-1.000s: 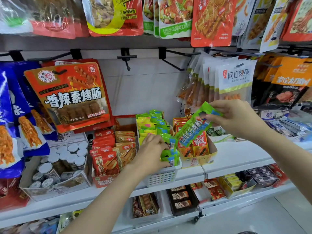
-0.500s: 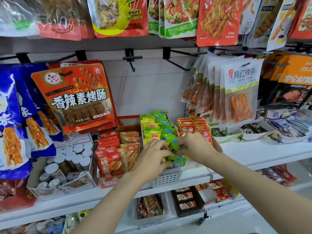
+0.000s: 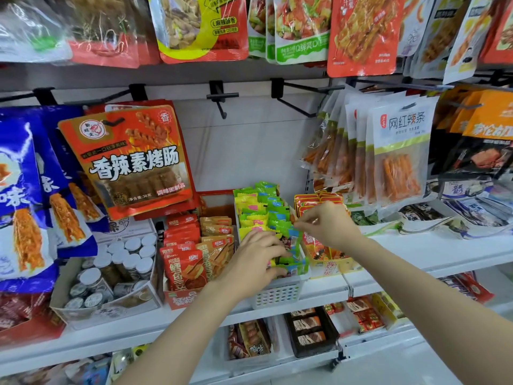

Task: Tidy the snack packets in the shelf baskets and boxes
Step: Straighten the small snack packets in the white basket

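We read 香辣素烤肠, 调味面制品 and 净含量:38克 on the hanging orange packet (image 3: 130,159); 网红辣条 stands on the white hanging packet (image 3: 399,151).

— Left hand (image 3: 251,262)?
— Down in the white basket (image 3: 277,294), fingers curled among the green packets (image 3: 266,215) at the front.
— Right hand (image 3: 330,226)?
— Just above the same row, pinching one packet's top edge, beside the yellow box (image 3: 330,266) of orange-red packets.

The basket (image 3: 277,294) of packets (image 3: 258,215) sits on the shelf (image 3: 416,259) between two boxes (image 3: 180,298), jars (image 3: 122,259) farther left
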